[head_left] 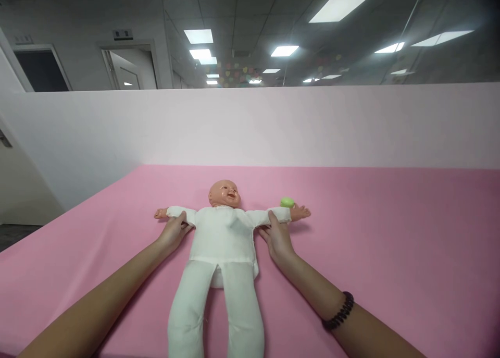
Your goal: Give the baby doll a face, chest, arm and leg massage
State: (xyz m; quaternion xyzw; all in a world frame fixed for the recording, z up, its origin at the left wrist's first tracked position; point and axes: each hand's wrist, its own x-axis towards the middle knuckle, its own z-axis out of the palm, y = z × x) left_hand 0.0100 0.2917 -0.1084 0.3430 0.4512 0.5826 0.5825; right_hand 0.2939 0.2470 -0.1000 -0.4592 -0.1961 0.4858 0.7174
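Observation:
A baby doll point(224, 235) with a white cloth body lies on its back on the pink surface, head away from me and both arms stretched out sideways. My left hand point(175, 232) is closed around the doll's arm on the left, thumb on top of the sleeve. On the other side, my right hand point(278, 238) grips the doll's other arm, its thumb over the sleeve and the fingers partly hidden below. Behind that arm sits a small light-green round object point(287, 202), partly covered by it; its kind is unclear.
The pink cover point(371, 243) spreads across the table up to a low white wall point(273, 126) at the back. A black coiled band point(339, 312) circles my right wrist. Beyond the wall are a half-open door point(125, 69) and glass with ceiling lights reflected.

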